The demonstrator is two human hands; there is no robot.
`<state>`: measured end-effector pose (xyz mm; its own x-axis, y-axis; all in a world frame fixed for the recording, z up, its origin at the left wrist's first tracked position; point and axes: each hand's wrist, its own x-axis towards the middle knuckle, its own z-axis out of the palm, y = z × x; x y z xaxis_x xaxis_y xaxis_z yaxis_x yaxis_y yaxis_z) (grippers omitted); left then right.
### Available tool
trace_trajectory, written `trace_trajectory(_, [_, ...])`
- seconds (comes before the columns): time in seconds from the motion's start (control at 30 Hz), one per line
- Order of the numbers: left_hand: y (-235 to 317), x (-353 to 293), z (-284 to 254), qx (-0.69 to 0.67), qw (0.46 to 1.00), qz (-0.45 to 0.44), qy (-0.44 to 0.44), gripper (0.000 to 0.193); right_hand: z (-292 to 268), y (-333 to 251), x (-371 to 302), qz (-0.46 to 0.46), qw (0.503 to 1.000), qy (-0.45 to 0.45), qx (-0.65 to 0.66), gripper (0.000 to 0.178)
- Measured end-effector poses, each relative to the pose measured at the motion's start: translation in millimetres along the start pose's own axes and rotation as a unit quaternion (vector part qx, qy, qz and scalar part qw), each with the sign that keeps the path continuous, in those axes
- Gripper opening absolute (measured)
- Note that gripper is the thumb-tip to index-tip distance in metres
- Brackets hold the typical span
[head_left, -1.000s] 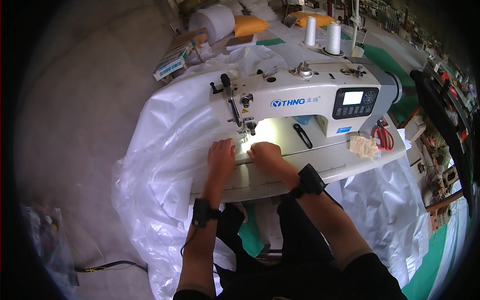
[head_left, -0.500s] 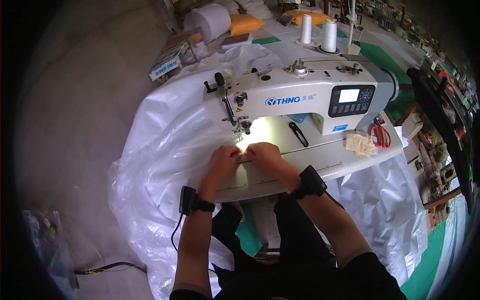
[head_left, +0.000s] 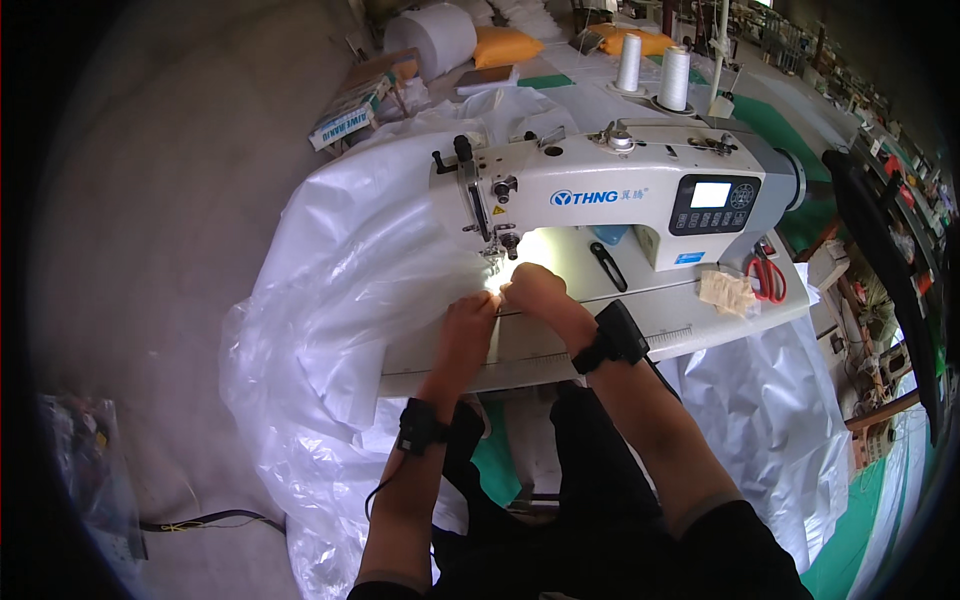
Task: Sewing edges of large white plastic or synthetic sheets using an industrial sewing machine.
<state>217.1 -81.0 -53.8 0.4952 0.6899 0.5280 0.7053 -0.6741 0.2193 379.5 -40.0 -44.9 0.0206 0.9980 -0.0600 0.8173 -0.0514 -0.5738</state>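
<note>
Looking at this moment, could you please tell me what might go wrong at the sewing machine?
The left hand and right hand are close to the sewing machine's needle area, so a finger might get caught if it runs.

The bright light there could hide small details.

The loose white plastic sheeting hangs off the table's left side; its weight might drag material askew.

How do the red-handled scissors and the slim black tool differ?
Colour: the scissors have red handles; the tool is black.
Shape: the scissors show wide handle loops; the tool is slim.
Place: the tool lies nearer the right hand than the scissors do.
Both are unheld.
</note>
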Motion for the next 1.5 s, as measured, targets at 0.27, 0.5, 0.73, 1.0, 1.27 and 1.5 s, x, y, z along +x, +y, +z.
trace_trajectory(0.27, [-16,2,0,-0.063,0.997,-0.021,-0.051,0.03,10,17,-54,-0.229,0.953,0.176,-0.092,0.03])
trace_trajectory(0.5, [-13,4,2,-0.075,0.996,-0.04,-0.026,0.032,4,15,-48,-0.219,0.96,0.124,-0.119,0.021])
trace_trajectory(0.73, [-27,13,13,-0.073,0.996,-0.046,-0.01,0.032,-1,11,-33,-0.187,0.969,0.085,-0.135,0.019])
trace_trajectory(1.0, [-39,24,19,-0.084,0.995,-0.06,-0.009,0.032,6,18,-21,-0.192,0.967,0.13,-0.103,0.021])
trace_trajectory(1.27, [-47,31,25,-0.062,0.997,-0.054,-0.006,0.032,10,16,-16,-0.186,0.963,0.126,-0.146,0.019])
trace_trajectory(1.5, [-47,30,5,0.201,0.979,0.026,0.021,0.023,18,46,-39,-0.114,0.982,0.147,0.044,0.021])
